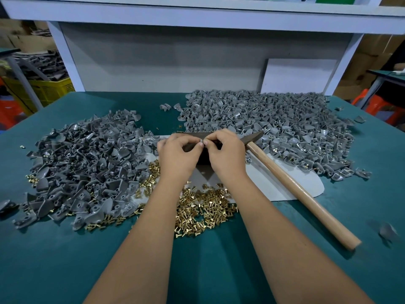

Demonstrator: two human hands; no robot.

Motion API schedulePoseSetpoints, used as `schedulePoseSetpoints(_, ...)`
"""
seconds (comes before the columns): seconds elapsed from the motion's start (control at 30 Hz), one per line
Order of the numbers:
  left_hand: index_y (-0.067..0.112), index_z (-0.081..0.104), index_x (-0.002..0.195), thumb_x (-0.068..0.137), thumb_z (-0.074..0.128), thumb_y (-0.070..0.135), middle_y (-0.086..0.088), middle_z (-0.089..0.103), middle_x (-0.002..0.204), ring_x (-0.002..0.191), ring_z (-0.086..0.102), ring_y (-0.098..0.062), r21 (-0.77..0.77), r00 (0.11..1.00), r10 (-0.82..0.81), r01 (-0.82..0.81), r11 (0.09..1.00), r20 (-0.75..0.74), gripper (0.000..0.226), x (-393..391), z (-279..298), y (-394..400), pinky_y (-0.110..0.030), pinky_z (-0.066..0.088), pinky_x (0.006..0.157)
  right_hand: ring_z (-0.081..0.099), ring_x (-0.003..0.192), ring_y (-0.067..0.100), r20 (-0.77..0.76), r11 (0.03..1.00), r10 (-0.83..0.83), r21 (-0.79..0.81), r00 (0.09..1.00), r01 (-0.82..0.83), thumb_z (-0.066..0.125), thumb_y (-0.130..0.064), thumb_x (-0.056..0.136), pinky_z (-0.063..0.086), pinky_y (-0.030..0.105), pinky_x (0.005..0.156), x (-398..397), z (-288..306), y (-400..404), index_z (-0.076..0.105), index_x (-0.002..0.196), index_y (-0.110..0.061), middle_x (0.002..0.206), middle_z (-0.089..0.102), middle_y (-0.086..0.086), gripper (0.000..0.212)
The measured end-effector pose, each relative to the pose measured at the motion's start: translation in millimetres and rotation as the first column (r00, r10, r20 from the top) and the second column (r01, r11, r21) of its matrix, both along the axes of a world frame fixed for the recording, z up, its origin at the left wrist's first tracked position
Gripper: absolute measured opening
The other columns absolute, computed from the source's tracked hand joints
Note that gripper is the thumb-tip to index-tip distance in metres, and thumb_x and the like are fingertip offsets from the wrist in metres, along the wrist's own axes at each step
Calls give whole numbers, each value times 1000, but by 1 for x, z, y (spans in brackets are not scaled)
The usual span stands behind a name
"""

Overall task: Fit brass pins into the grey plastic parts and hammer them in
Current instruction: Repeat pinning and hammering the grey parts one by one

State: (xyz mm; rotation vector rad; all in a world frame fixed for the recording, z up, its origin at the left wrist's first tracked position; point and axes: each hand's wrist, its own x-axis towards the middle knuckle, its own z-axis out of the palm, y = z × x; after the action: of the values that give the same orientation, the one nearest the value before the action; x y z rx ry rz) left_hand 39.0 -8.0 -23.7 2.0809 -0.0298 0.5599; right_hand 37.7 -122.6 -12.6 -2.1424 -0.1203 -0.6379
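My left hand (178, 155) and my right hand (226, 153) meet fingertip to fingertip over a dark metal block (205, 157), pinching one small grey plastic part (202, 142) between them. Whether a pin is in it cannot be told. A heap of loose brass pins (203, 210) lies just below my wrists. Grey plastic parts form one pile at the left (87, 163) and a larger pile at the right (274, 123). A hammer with a wooden handle (302, 194) lies to the right of my right hand, its head (252, 137) beside my fingers.
The bench has a green mat (65, 260), and a pale grey sheet (285, 183) lies under the block and hammer. One stray grey part (388, 231) sits near the right edge. A white shelf frame (197, 18) rises behind; a yellow crate (43, 88) stands far left.
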Motion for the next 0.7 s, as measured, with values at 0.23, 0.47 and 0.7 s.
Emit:
schedulePoseSetpoints(0.23, 34, 72, 90, 88, 69, 30, 15, 54, 96, 104, 29, -9, -36, 999, -18, 17, 999, -27, 5, 1, 1, 1, -29, 24, 97, 55, 95, 7, -61, 995, -1, 104, 998, 8, 56, -19, 94, 43, 24, 83, -5, 13, -13, 72, 103, -21, 99, 62, -11, 18)
schedulePoseSetpoints(0.47, 33, 73, 94, 90, 67, 33, 17, 52, 99, 110, 27, -14, -46, 997, -4, 0, 999, -77, 8, 1, -1, 0, -28, 24, 94, 48, 109, 31, -51, 664, -594, -594, 803, 453, 49, -31, 94, 42, 39, 86, -31, 9, -68, 57, 117, -6, 120, 54, 16, 35)
schedulePoseSetpoints(0.7, 35, 73, 93, 88, 66, 34, 18, 53, 98, 107, 26, -12, -25, 998, 10, -11, 1000, -58, 8, -2, -2, -3, -26, 23, 90, 52, 78, 31, -255, 735, -537, -610, 804, 297, 55, -23, 93, 37, 31, 64, -39, 15, -76, 57, 89, -9, 85, 58, 10, 14)
